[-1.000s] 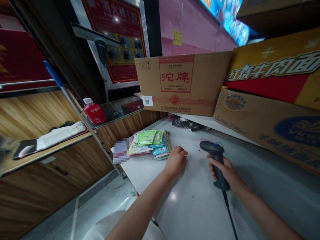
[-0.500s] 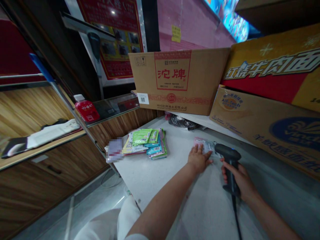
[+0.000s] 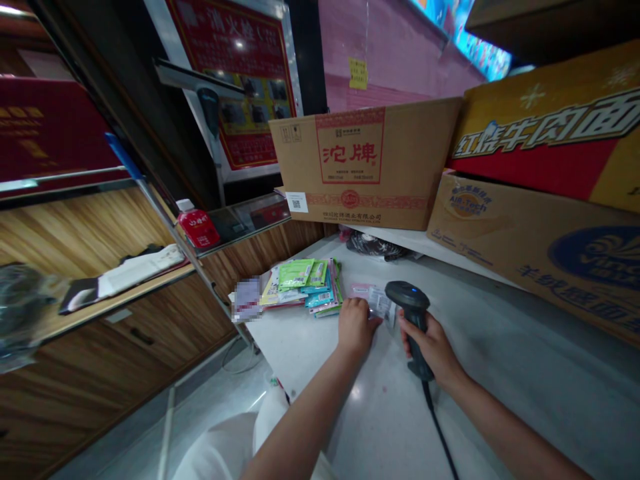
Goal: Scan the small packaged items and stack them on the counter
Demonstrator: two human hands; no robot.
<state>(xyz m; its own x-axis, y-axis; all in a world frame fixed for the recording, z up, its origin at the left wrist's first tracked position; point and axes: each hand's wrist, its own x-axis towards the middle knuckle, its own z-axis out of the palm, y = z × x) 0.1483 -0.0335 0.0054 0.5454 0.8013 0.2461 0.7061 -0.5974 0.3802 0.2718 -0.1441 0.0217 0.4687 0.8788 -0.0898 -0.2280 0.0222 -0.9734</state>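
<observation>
My right hand [image 3: 434, 350] is wrapped round the handle of a black barcode scanner [image 3: 407, 300], with its cable trailing down toward me. The scanner's head hangs over the right end of a clear plastic packet [image 3: 380, 301] with a pink edge and printed label, on the white counter. Curled at the packet's near left edge, my left hand [image 3: 355, 327] grips it, the thumb against its near side; the other fingertips are partly hidden. Just left of that hand lies a pile of flat green, blue and pink packets [image 3: 300, 280].
The counter [image 3: 380, 413] runs under both hands. Behind it stand a brown carton [image 3: 300, 160] and stacked boxes [image 3: 500, 207] at the right. A dark bundle [image 3: 375, 245] lies under the raised shelf. At the left are a red bottle [image 3: 200, 227] and a metal pole [image 3: 165, 217].
My left hand has gone from lying flat on the packet to curling round its edge, and the packet has slid left toward the pile. The scanner has moved left too. The view has shifted slightly.
</observation>
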